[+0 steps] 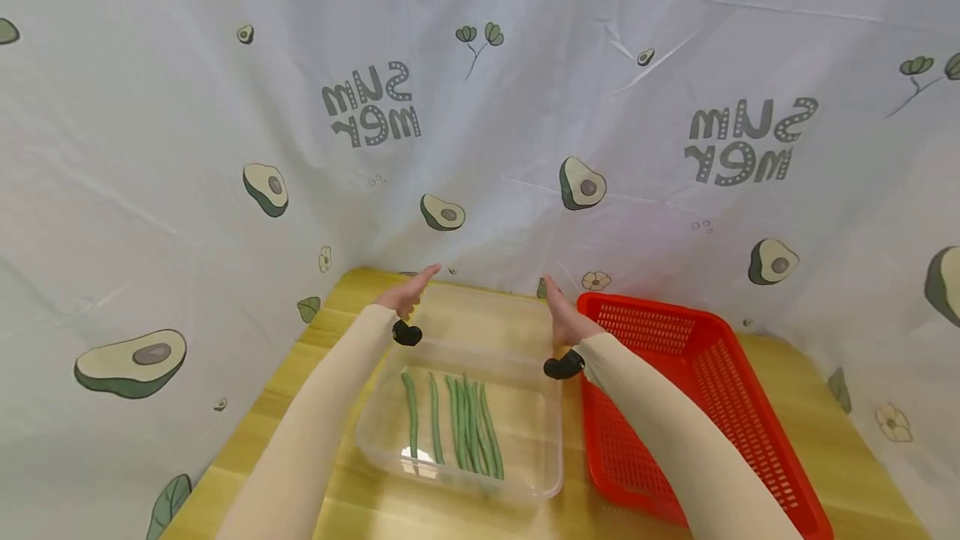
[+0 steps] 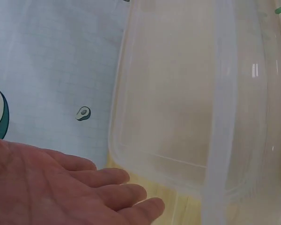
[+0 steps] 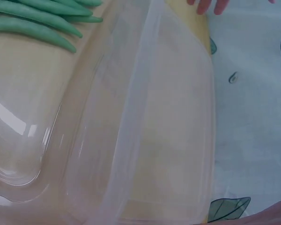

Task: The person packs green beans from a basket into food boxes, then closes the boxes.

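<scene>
A clear plastic box [image 1: 528, 432] stands on the table, with several long green beans [image 1: 461, 423] lying lengthwise in it. Flat behind the box is its translucent lid [image 1: 480, 315], partly overlapped by the box's far rim in the left wrist view. At the lid's left side my left hand [image 1: 405, 297] is held with fingers extended and palm turned inward, holding nothing. My right hand [image 1: 567, 319] is at the lid's right side, fingers pointing forward, between the lid and the red basket. Only a sliver of it shows in the right wrist view.
A red plastic basket [image 1: 727, 340] with slotted walls stands right of the box, under my right forearm. The wooden table [image 1: 255, 432] ends against a white curtain [image 1: 525, 107] printed with avocados, which hangs close behind the lid and along both sides.
</scene>
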`<state>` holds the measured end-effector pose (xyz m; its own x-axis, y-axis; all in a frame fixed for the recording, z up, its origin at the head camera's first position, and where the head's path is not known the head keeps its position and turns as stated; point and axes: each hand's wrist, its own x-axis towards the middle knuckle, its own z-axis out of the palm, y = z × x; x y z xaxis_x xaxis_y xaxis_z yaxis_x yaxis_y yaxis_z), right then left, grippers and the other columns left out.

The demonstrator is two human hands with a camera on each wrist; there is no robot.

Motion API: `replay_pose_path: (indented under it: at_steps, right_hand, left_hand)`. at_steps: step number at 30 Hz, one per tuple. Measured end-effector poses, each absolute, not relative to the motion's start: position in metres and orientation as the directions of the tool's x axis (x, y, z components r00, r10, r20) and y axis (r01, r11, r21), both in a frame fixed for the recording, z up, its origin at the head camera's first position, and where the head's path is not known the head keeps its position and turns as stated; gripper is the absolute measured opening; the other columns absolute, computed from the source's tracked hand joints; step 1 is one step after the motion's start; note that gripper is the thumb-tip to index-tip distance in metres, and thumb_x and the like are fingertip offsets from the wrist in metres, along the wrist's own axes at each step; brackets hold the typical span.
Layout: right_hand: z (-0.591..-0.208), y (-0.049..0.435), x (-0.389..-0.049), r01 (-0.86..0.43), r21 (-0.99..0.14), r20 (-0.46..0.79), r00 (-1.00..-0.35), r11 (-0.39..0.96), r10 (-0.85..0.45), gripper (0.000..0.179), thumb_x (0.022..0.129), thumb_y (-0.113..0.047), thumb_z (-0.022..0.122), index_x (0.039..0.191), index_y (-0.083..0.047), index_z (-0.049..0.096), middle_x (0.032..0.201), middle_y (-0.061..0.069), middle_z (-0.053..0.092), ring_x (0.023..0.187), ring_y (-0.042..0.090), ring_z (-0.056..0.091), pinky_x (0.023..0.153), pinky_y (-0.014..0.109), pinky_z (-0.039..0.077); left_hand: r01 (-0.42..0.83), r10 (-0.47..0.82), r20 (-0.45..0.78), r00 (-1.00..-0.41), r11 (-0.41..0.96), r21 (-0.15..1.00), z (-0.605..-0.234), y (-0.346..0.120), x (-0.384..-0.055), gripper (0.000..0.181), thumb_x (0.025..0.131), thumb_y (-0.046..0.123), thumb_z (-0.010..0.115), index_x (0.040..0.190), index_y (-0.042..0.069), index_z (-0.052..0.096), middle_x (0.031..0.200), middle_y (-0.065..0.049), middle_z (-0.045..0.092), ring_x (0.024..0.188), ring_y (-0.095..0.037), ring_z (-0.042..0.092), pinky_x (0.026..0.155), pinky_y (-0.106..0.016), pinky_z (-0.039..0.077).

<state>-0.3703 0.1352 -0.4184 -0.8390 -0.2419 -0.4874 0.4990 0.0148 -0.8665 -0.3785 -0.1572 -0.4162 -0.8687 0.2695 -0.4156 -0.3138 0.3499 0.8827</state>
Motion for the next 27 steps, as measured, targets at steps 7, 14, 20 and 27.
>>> replay_pose_path:
  at_steps: [7,14,20,27]
  right_hand:
    - [-0.435,0.135,-0.374,0.617,-0.785,-0.614,-0.767,0.045,-0.186,0.088,0.093,-0.066,0.019,0.145,-0.012,-0.027,0.148,0.02,-0.033,0.13,0.045,-0.03,0.097,0.07,-0.016]
    - [-0.44,0.135,-0.378,0.654,-0.754,-0.654,-0.741,0.054,-0.152,0.091,0.093,-0.065,0.024,0.147,-0.008,-0.022,0.15,0.022,-0.028,0.133,0.044,-0.026,0.098,0.069,-0.014]
    - [-0.44,0.139,-0.377,0.682,-0.731,-0.676,-0.716,0.029,-0.175,0.098,0.091,-0.068,0.027,0.144,-0.005,-0.026,0.148,0.023,-0.03,0.133,0.043,-0.026,0.099,0.068,-0.015]
    - [-0.435,0.14,-0.377,0.646,-0.761,-0.629,-0.756,-0.053,-0.183,0.093,0.096,-0.057,0.035,0.145,-0.003,-0.024,0.149,0.023,-0.028,0.138,0.037,-0.015,0.112,0.044,-0.005]
  left_hand:
    - [-0.296,0.245,-0.449,-0.859,0.477,0.827,-0.526,-0.158,-0.479,0.096,0.084,0.079,0.023,0.154,0.017,0.002,0.156,-0.021,-0.004,0.138,-0.046,0.0,0.101,-0.07,0.011]
    - [-0.268,0.229,-0.429,-0.874,0.509,0.818,-0.497,-0.149,-0.442,0.081,0.091,0.069,0.031,0.153,0.019,0.02,0.157,-0.016,0.007,0.14,-0.04,0.007,0.106,-0.063,0.014]
    - [-0.212,0.281,-0.4,-0.872,0.521,0.827,-0.537,-0.162,-0.475,0.088,0.083,0.078,0.032,0.153,0.026,0.02,0.157,-0.014,0.002,0.14,-0.041,0.003,0.102,-0.068,0.013]
    - [-0.216,0.268,-0.387,-0.882,0.499,0.839,-0.456,-0.151,-0.41,0.073,0.097,0.058,0.024,0.154,0.015,0.009,0.157,-0.017,-0.001,0.141,-0.038,0.0,0.105,-0.065,0.007]
